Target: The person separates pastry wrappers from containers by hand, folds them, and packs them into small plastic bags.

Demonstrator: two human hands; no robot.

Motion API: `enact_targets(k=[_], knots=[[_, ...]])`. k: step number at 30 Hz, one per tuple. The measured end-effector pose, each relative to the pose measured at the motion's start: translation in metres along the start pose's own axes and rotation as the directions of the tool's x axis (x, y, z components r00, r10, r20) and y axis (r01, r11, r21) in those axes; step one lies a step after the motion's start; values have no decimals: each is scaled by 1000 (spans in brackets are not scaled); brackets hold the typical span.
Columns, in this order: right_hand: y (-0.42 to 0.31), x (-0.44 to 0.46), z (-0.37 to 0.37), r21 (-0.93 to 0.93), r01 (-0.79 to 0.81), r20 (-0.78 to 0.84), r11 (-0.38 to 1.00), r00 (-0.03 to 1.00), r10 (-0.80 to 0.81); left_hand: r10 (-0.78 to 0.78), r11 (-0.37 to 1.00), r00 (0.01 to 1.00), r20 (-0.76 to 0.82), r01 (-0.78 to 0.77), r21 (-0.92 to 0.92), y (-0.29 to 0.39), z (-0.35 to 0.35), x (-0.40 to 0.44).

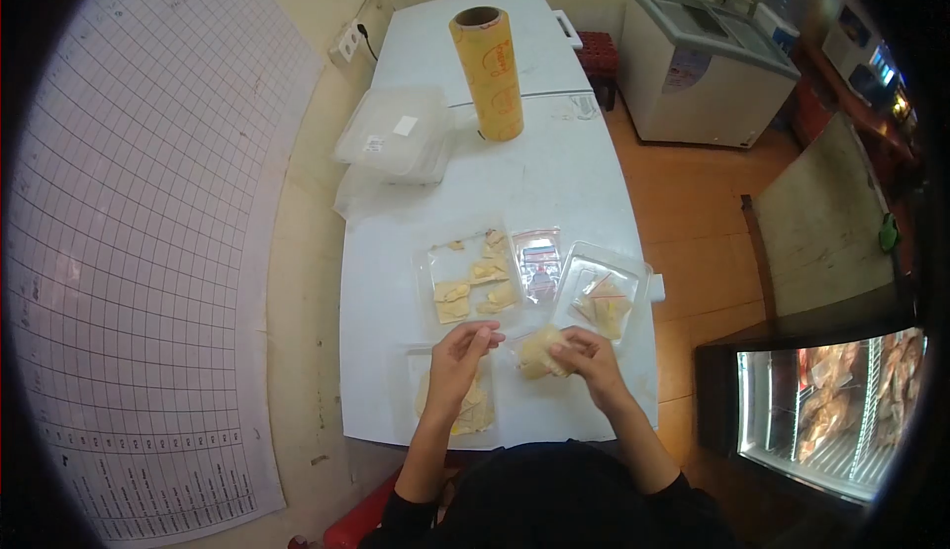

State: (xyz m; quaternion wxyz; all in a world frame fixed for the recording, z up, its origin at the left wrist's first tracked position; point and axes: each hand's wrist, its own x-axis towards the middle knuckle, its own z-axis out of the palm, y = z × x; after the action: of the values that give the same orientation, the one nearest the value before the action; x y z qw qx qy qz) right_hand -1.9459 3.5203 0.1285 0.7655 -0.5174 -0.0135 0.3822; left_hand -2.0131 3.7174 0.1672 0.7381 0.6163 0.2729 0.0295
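Observation:
My right hand (586, 356) grips a clear bag with pale yellow pieces (541, 352) above the table's near part. To its left, my left hand (469, 351) is raised with its fingers apart and nothing in it. Beneath that hand, a clear tray (404, 363) holds more pale pieces, partly hidden by the hand and forearm. Farther forward, another tray (426, 282) contains several flat yellowish pieces. An unfilled zip bag (539, 266) lies beside it. At the right, a clear container (574, 274) has a filled bag inside.
Stacked clear containers (396, 134) stand at the table's left edge, near an upright yellow film roll (490, 79). A wall with a paper chart (178, 203) borders the left. Right of the table are a chest freezer (693, 84) and a lit display fridge (831, 411).

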Motion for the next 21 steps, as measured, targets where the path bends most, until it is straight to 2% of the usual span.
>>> enact_targets(k=[2,3,5,6,8,9,11,12,14,21], knots=[[-4,-2,-18,-66,88,-111,994,989,-95,205,955,978,45,-210,209,-14,5,19],[-11,-5,-24,-59,114,-125,992,985,-121,208,955,977,48,-213,208,-17,10,31],[-23,-9,-33,-46,133,-168,990,976,-139,326,747,940,97,-319,583,-18,24,59],[-28,-11,-36,-32,148,-211,988,966,-152,329,747,939,104,-326,580,-20,32,75],[-35,-14,-42,-47,175,-243,983,953,-181,457,485,870,185,-418,768,-27,46,106],[-38,-16,-46,-44,187,-250,981,949,-192,460,484,867,193,-427,764,-38,49,123],[-41,-18,-54,-43,203,-264,978,942,-207,623,214,708,334,-565,797,-56,55,150],[-42,-19,-59,-47,202,-266,978,941,-207,624,211,703,341,-572,792,-54,61,153],[-44,-19,-66,-45,200,-276,979,939,-204,516,43,758,398,-487,873,-53,67,158],[-48,-11,-83,-49,181,-305,982,934,-188,464,33,785,411,-479,877,-49,68,170]])
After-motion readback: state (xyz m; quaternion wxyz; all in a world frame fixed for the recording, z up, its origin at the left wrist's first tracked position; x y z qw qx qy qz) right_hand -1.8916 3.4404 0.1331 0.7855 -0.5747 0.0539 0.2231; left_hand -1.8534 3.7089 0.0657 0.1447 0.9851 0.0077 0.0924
